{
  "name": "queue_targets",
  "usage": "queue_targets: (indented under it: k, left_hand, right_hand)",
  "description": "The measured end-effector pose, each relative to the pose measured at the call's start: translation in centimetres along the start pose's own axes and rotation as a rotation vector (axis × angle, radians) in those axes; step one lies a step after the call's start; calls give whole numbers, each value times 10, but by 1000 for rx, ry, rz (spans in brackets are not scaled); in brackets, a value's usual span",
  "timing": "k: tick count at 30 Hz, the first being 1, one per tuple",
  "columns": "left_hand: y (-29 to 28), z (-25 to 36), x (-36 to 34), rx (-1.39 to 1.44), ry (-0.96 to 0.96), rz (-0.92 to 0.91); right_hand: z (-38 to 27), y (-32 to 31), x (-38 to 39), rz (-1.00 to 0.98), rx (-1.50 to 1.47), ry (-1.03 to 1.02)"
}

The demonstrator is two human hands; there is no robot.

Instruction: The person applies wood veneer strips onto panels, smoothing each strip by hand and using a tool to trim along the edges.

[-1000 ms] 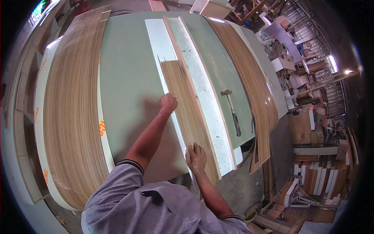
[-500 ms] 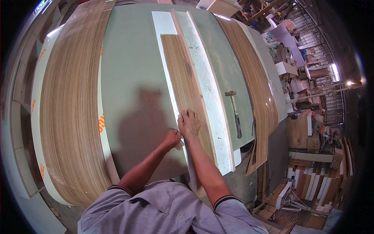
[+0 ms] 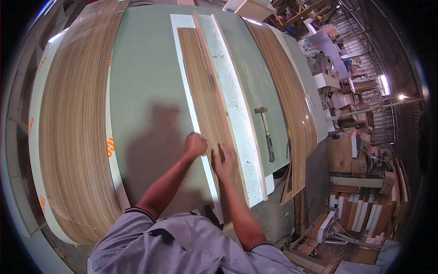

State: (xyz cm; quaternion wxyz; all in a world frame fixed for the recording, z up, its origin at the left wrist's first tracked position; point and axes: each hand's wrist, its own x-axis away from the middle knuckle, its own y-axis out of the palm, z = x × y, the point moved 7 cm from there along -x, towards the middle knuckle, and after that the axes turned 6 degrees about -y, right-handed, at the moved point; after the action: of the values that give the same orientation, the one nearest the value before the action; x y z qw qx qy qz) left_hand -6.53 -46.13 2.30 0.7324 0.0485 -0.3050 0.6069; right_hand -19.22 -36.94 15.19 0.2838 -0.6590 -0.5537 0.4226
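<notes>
Left hand [image 3: 195, 145] fisted, right hand [image 3: 224, 160] flat with fingers spread, both pressing the veneer strip [image 3: 203, 91] running toward 12 o'clock on the bench [image 3: 150, 91]. Thin, light, brittle: probably best handled by its edges.

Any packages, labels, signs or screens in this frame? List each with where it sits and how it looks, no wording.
Orange printed marks: on the white edge of the wide wood-grain sheet, left of the left hand.
More orange marks: the same sheet's far left edge.
Cardboard box: brown, right of the bench.
No screens or signs.
</notes>
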Motion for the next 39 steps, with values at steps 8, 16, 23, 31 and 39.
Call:
queue_targets:
  k: [8,16,23,31,39]
  left_hand:
    - [-43,37,-70,-89,38,125]
    - [-61,39,-33,-111,43,206]
    - [38,-74,92,2,10,-367]
    - [38,-10,100,-108,160,-90]
    - [-11,24,16,-122,70,66]
  right_hand:
    - [-22,-28,118,-71,264,-41]
    - [-27,4,59,-36,322,-157]
    - [-33,40,-21,-47,311,-153]
    - [-31,58,-84,-51,287,-92]
    - [4,5,8,5,105,-62]
